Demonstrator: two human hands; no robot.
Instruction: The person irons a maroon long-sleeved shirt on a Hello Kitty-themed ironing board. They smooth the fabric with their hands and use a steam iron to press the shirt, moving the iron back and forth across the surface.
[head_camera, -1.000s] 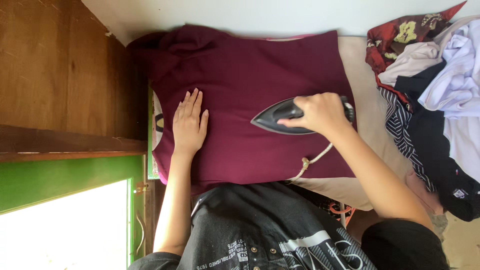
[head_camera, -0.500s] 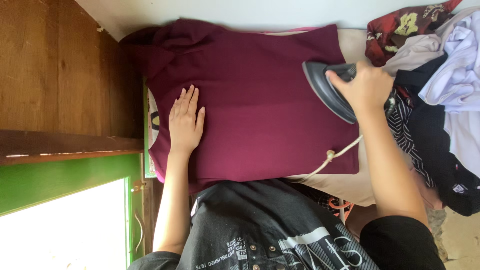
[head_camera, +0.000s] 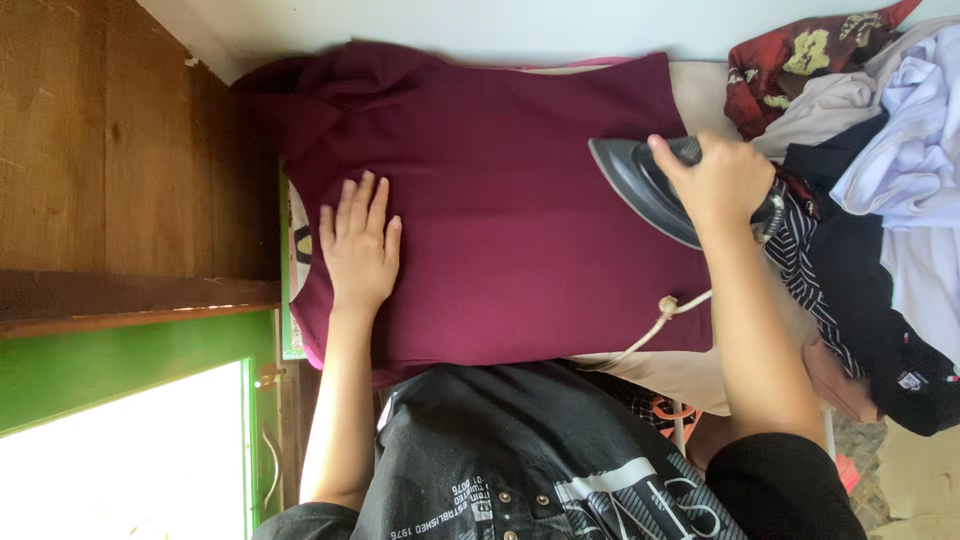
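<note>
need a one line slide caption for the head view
Right hand grips a dark iron at the edge of a maroon shirt while the left hand presses it flat.

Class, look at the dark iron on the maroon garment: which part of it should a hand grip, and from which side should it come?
Grip the handle on top of the iron, coming from above and from its rear end. The flat soleplate faces the maroon garment, the pointed nose leads, and the cord trails off behind it. The right hand is wrapped over the handle this way.
</note>
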